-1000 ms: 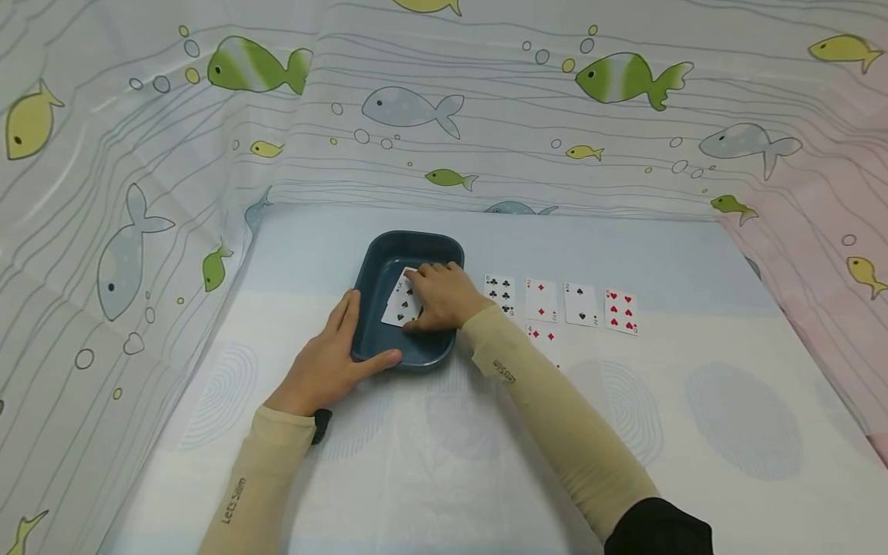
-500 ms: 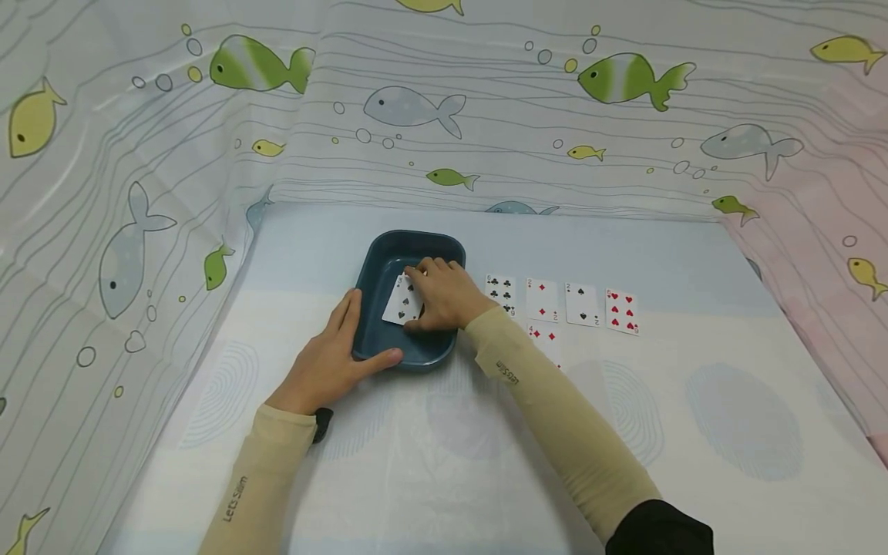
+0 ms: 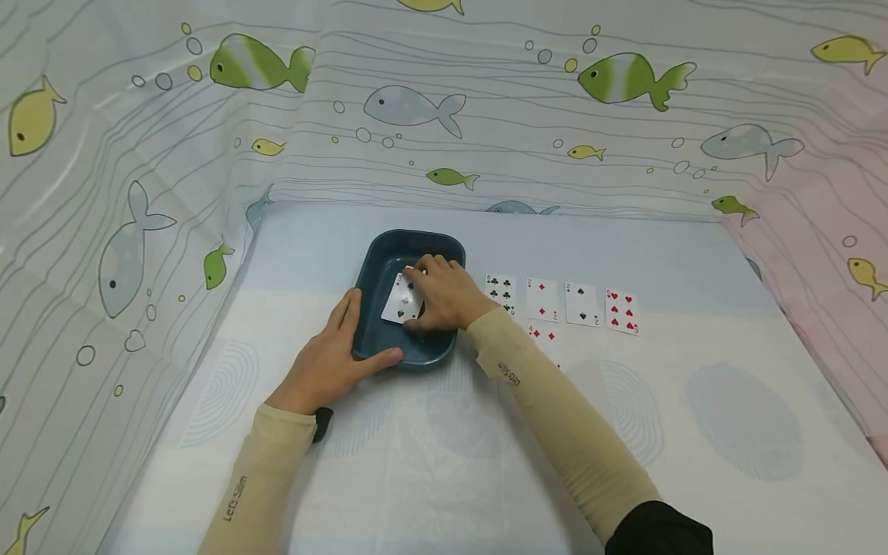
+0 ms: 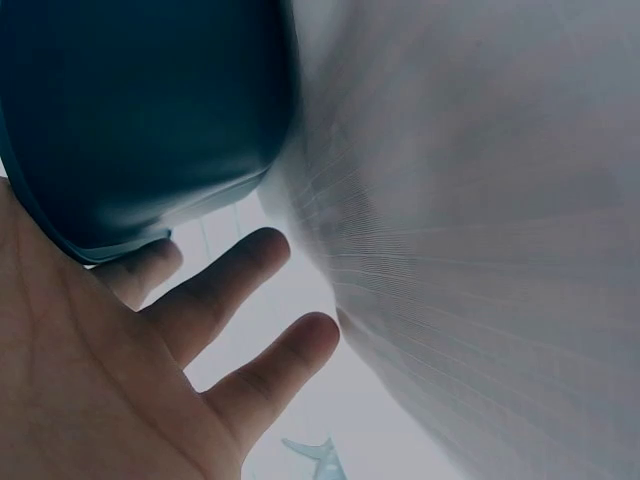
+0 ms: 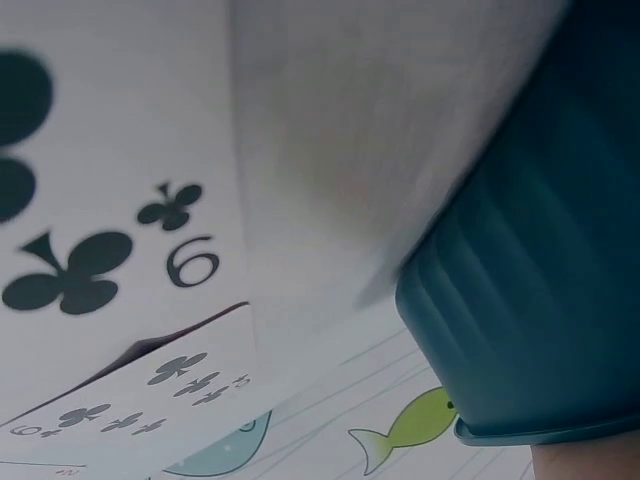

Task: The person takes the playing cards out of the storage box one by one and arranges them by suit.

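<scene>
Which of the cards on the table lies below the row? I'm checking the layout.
The four of diamonds, half hidden by the right sleeve; the six of clubs and the three cards right of it form the row above.

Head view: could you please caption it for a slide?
Left hand steadies a blue tray; right hand holds a card inside.
</scene>
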### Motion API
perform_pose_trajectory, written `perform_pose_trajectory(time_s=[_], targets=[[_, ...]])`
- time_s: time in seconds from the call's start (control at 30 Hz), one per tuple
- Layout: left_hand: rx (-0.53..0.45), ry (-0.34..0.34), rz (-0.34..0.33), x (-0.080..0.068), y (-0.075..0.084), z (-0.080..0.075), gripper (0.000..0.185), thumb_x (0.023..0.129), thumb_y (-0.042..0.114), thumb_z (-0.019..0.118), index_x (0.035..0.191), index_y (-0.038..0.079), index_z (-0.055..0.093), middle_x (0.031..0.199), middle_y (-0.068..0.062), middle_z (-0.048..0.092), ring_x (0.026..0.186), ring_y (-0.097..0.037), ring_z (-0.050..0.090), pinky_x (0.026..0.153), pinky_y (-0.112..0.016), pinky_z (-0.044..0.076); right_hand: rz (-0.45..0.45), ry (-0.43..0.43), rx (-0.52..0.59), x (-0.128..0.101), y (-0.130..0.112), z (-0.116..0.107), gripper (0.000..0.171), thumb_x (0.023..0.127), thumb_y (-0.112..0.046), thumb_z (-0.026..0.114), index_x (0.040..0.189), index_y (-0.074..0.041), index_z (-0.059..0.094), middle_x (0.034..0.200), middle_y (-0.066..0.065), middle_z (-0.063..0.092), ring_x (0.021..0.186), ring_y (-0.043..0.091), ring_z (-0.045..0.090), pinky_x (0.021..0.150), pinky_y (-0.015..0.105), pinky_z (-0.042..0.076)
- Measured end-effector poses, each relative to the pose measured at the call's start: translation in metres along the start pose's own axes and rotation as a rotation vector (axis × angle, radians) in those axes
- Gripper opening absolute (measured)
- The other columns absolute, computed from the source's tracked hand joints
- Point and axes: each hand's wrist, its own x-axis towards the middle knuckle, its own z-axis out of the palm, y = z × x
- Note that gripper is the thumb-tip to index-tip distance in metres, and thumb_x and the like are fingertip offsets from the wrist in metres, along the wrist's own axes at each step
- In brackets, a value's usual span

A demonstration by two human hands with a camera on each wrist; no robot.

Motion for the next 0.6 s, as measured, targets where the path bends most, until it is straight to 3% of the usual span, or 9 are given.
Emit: perform_pose_trajectory(time_s=[0.33, 0.6], targets=[[0.005, -0.002, 0.0, 0.0003, -0.001, 0.0002, 0.12, 0.083, 0.082, 0.056, 0.162, 0.02, -0.01, 0.17, -0.005, -0.003, 0.143, -0.045, 0.035, 0.108, -0.061, 0.037, -0.012, 0.079, 0.059, -0.0019, 0.0038, 0.0002, 0.094, 0.078, -0.061, 0.075, 0.153, -0.013, 0.044, 0.14, 0.008, 0.047, 0.125, 0.024, 0.044, 0.107, 0.042, 0.041], [0.009, 0.001, -0.007, 0.0003, -0.0014, 0.0005, 0.12, 0.082, 0.083, 0.056, 0.163, 0.021, -0.009, 0.17, -0.004, -0.003, 0.143, -0.045, 0.035, 0.108, -0.062, 0.036, -0.027, 0.19, 0.09, -0.0033, 0.0048, 0.0016, 0.095, 0.079, -0.058, 0.075, 0.154, -0.01, 0.042, 0.142, 0.011, 0.044, 0.126, 0.027, 0.044, 0.108, 0.043, 0.039]])
